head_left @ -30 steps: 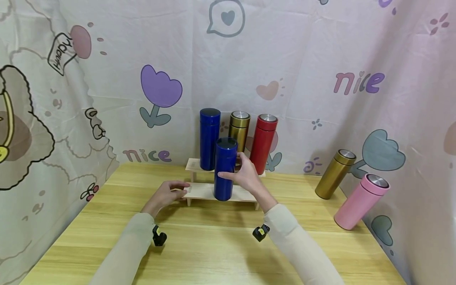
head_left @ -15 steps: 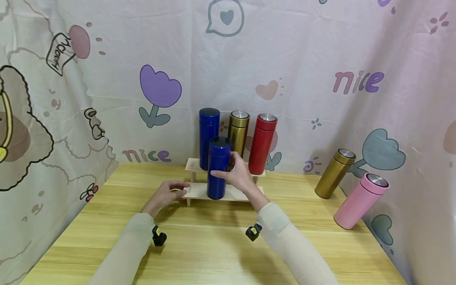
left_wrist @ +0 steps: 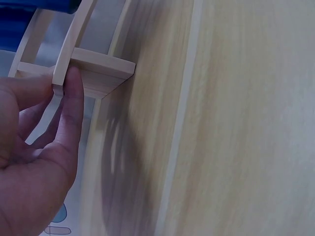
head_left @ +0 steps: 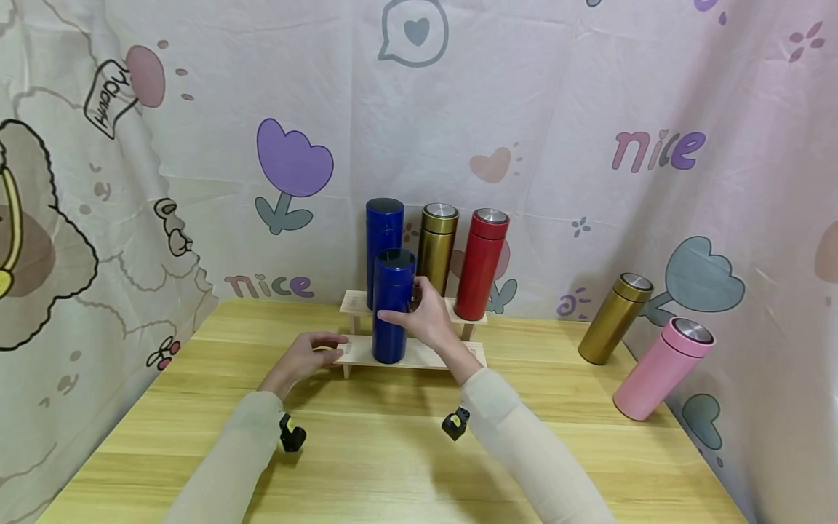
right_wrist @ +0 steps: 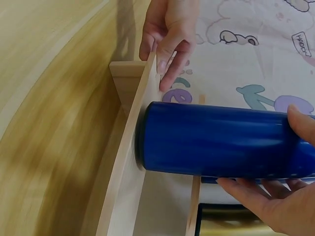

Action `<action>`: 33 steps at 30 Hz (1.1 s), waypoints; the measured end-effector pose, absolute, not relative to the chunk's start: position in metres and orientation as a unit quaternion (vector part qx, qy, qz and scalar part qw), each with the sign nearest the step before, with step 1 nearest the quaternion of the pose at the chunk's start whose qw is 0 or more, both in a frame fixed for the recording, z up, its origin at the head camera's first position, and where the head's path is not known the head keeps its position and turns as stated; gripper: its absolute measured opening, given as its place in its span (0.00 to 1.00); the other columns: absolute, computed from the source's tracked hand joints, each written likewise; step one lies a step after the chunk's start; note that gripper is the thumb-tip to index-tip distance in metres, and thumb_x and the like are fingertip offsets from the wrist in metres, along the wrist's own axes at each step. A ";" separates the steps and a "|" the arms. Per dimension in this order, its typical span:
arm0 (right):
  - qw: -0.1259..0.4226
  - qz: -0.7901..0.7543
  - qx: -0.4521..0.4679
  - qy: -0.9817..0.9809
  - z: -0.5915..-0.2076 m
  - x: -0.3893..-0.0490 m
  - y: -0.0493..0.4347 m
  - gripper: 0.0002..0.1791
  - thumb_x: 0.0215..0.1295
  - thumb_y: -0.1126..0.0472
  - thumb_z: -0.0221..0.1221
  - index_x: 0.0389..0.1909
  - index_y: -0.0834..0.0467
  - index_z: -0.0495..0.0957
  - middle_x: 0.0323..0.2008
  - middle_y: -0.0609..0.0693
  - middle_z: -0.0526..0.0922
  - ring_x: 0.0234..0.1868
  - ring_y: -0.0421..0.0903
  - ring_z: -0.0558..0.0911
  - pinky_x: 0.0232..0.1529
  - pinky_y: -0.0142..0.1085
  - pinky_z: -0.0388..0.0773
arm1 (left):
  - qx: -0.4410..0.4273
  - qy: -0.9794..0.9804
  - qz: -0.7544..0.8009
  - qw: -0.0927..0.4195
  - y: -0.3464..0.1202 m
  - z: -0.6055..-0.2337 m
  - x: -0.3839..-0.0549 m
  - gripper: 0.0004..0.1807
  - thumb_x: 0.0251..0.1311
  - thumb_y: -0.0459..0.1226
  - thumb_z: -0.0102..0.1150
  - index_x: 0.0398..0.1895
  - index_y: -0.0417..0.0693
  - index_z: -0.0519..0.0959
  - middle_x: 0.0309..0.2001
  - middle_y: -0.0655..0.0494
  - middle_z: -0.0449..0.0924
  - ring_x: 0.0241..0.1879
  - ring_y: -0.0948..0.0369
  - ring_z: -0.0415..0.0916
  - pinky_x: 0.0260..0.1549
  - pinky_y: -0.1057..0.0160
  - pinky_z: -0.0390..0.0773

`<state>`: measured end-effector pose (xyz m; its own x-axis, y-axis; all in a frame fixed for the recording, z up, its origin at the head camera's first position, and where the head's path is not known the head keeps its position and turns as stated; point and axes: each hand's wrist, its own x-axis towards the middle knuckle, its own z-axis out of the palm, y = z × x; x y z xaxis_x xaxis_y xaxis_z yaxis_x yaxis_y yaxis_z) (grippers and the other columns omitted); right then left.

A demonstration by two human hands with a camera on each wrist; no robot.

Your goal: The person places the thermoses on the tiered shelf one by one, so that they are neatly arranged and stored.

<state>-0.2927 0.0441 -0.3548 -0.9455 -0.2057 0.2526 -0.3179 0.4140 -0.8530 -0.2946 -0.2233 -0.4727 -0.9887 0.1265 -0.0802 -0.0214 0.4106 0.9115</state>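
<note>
My right hand (head_left: 428,320) grips a shiny blue thermos (head_left: 385,338) around its middle, thumb on the near side. The thermos is upright on the lower step of a small two-tier wooden stand (head_left: 435,354), left of its middle. In the right wrist view, the base of this blue thermos (right_wrist: 211,140) is right at the step's surface. At the stand's left end, my left hand (head_left: 302,362) pinches the edge of the lower step. The left wrist view has that left hand's (left_wrist: 47,147) thumb and fingers on opposite faces of the wooden board (left_wrist: 66,56).
A second blue thermos (head_left: 382,229), a gold thermos (head_left: 437,244) and a red thermos (head_left: 481,269) stand on the upper step. To the right on the wooden table (head_left: 366,451) are another gold thermos (head_left: 612,324) and a pink thermos (head_left: 661,375). A printed curtain (head_left: 556,87) hangs behind.
The front blue thermos has moved left along the lower step with my right hand around it, and now partly covers the rear blue thermos. My left hand has stayed at the stand's edge.
</note>
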 end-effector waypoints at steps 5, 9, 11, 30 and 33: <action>0.046 0.527 0.152 -0.835 -0.355 -0.293 0.039 0.43 0.56 0.52 0.77 0.69 0.57 0.66 0.62 0.58 0.80 0.58 0.57 0.82 0.61 0.52 0.82 | 0.032 0.837 0.542 0.069 -0.224 -0.473 -0.295 0.19 0.72 0.38 0.60 0.63 0.47 0.81 0.64 0.43 0.78 0.57 0.53 0.78 0.57 0.57 0.83; 0.046 0.529 0.148 -0.835 -0.357 -0.294 0.036 0.43 0.56 0.52 0.77 0.69 0.57 0.67 0.62 0.58 0.80 0.58 0.57 0.82 0.60 0.52 0.83 | 0.035 0.837 0.541 0.070 -0.223 -0.472 -0.295 0.19 0.72 0.38 0.60 0.64 0.46 0.80 0.64 0.43 0.78 0.57 0.53 0.78 0.57 0.56 0.83; 0.047 0.530 0.148 -0.834 -0.357 -0.294 0.035 0.43 0.56 0.52 0.77 0.69 0.57 0.67 0.62 0.58 0.80 0.58 0.57 0.83 0.60 0.52 0.83 | 0.035 0.837 0.541 0.071 -0.223 -0.472 -0.295 0.19 0.72 0.38 0.60 0.64 0.46 0.80 0.64 0.43 0.78 0.57 0.54 0.79 0.57 0.56 0.83; 0.050 0.533 0.137 -0.833 -0.359 -0.295 0.022 0.44 0.55 0.52 0.77 0.70 0.56 0.66 0.65 0.59 0.78 0.60 0.59 0.82 0.61 0.54 0.82 | 0.036 0.837 0.541 0.076 -0.224 -0.470 -0.294 0.19 0.73 0.39 0.60 0.64 0.48 0.80 0.65 0.43 0.77 0.59 0.52 0.78 0.59 0.54 0.83; 0.050 0.534 0.139 -0.833 -0.359 -0.295 0.021 0.44 0.56 0.52 0.77 0.70 0.56 0.66 0.65 0.59 0.78 0.61 0.59 0.82 0.61 0.54 0.82 | 0.036 0.837 0.541 0.075 -0.223 -0.470 -0.294 0.19 0.73 0.39 0.60 0.64 0.48 0.80 0.65 0.43 0.77 0.59 0.52 0.78 0.59 0.54 0.83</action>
